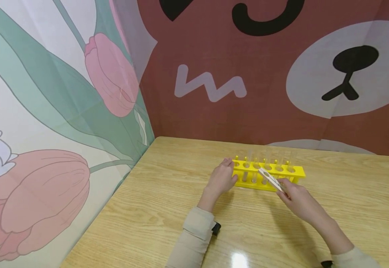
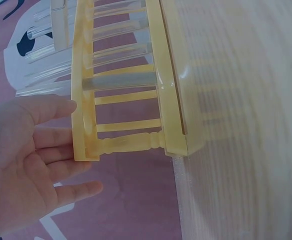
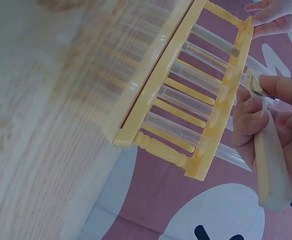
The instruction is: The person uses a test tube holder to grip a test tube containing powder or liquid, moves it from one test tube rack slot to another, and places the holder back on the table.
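A yellow test tube rack (image 1: 299,172) stands on the wooden table, holding several clear test tubes (image 3: 176,130). One tube near its left end (image 2: 121,80) looks greyish inside. My left hand (image 1: 220,178) holds the rack's left end, thumb in front and some fingertips hidden behind the top bar. My right hand (image 1: 301,203) grips a wooden test tube clamp (image 1: 270,179), also visible in the right wrist view, its front end pointing up and left at the middle of the rack. Whether the clamp touches a tube, I cannot tell.
The wooden table (image 1: 141,201) reaches back to a brown cloth (image 1: 264,111) with a cartoon face. At the left hangs a cloth (image 1: 57,89) with printed tulips. Light sleeves (image 1: 194,232) cover both forearms, and a dark band piece (image 1: 216,228) shows at the left wrist.
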Demonstrator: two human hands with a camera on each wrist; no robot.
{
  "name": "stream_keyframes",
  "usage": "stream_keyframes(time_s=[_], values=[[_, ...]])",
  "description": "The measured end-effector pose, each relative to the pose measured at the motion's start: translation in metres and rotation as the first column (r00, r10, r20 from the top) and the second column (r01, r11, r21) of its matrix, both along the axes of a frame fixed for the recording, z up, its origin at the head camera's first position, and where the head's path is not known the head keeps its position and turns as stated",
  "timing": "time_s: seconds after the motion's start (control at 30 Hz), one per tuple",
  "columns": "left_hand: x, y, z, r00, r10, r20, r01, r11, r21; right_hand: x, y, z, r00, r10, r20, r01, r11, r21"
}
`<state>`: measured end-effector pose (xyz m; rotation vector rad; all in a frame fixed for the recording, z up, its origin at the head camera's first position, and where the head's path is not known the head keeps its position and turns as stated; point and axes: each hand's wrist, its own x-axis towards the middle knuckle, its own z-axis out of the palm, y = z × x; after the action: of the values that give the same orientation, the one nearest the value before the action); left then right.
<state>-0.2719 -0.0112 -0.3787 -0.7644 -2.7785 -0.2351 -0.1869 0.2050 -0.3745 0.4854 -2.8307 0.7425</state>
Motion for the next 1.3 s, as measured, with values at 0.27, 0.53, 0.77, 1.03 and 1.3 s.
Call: stream_keyframes(time_s=[0.27, 0.53, 0.77, 1.03, 1.3], values=[[0.0005, 0.0002, 0.0002, 1.0, 0.002, 0.009, -0.002, 1.0, -0.002, -0.0002, -0.0006, -0.0003, 1.0, -0.006, 0.001, 0.006, 1.0, 0.0], [0.0007, 0.0003, -0.0001, 1.0, 0.012, 0.017, -0.012, 1.0, -0.001, -0.0007, -0.0015, -0.0004, 1.0, -0.005, -0.005, 0.005, 1.0, 0.006], [0.0, 0.0002, -0.0003, 1.0, 0.01, 0.01, -0.01, 1.0, -0.004, -0.0018, -0.0018, -0.0005, 1.0, 0.001, -0.014, -0.001, 1.0, 0.012], [0.0, -0.0004, 0.0009, 1.0, 0.006, 0.0, -0.006, 1.0, -0.009, -0.0041, -0.0022, -0.0002, 1.0, -0.009, 0.006, 0.009, 1.0, 0.011], [-0.001, -0.0007, 0.0005, 1.0, 0.007, 0.005, -0.007, 1.0, -0.008, -0.0051, -0.0024, -0.0009, 1.0, -0.003, -0.012, 0.003, 1.0, 0.013]])
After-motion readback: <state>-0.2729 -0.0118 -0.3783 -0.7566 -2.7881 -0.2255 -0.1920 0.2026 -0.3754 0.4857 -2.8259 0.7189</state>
